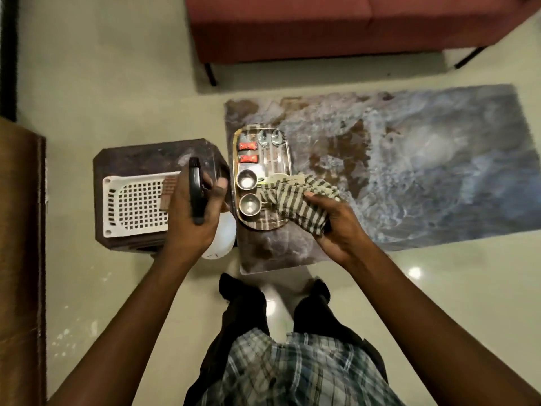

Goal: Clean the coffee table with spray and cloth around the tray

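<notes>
My left grip (191,212) wraps the black-headed white spray bottle (220,238), my right grip (332,222) clutches the striped cloth (295,197); spraying the marbled bench (424,171) comes next, I reckon.

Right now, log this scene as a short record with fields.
left hand: grips spray bottle, left of the tray
right hand: grips striped cloth, bunched over the tray's near right part
tray: on coffee table, left end; holds two steel cups, two spoons, two red sachets
side stool: carries white perforated basket
</notes>
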`<state>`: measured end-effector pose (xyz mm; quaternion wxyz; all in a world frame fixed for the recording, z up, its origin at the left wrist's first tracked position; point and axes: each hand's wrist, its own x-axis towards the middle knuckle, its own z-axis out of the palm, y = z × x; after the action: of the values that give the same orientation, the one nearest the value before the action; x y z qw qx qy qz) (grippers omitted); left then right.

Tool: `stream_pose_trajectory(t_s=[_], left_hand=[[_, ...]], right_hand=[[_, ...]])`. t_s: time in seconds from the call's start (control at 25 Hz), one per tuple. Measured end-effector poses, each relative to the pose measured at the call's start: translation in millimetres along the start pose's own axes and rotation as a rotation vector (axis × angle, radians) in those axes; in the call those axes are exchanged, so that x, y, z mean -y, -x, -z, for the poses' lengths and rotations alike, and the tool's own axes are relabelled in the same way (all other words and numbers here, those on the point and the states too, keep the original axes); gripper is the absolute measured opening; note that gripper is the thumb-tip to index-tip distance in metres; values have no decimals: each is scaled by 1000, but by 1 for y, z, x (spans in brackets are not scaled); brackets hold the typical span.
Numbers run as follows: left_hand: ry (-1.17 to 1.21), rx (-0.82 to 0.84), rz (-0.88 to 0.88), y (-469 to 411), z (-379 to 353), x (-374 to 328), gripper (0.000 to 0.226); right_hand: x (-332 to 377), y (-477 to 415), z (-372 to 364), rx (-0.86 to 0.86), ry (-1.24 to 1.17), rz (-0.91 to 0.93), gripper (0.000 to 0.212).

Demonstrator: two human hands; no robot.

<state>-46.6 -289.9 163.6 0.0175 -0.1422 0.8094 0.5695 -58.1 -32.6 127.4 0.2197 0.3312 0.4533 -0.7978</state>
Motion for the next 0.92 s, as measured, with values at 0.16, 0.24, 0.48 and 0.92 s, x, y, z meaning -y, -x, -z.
stream_pose_trajectory(t_s=[0.16,0.24,0.48,0.92], left_hand=[[39,84,-59,23,-83,-42,37],[32,127,-93,37,-121,-61,33],[117,204,-62,108,-273,-131,30],[262,362,-3,130,-507,-220,53]], right_hand=[[34,30,86,-47,-154,62,43],[50,47,122,-43,-164,102,40],[115,105,276,-78,-185,217,40],[225,156,469,-189,-316,350,42]])
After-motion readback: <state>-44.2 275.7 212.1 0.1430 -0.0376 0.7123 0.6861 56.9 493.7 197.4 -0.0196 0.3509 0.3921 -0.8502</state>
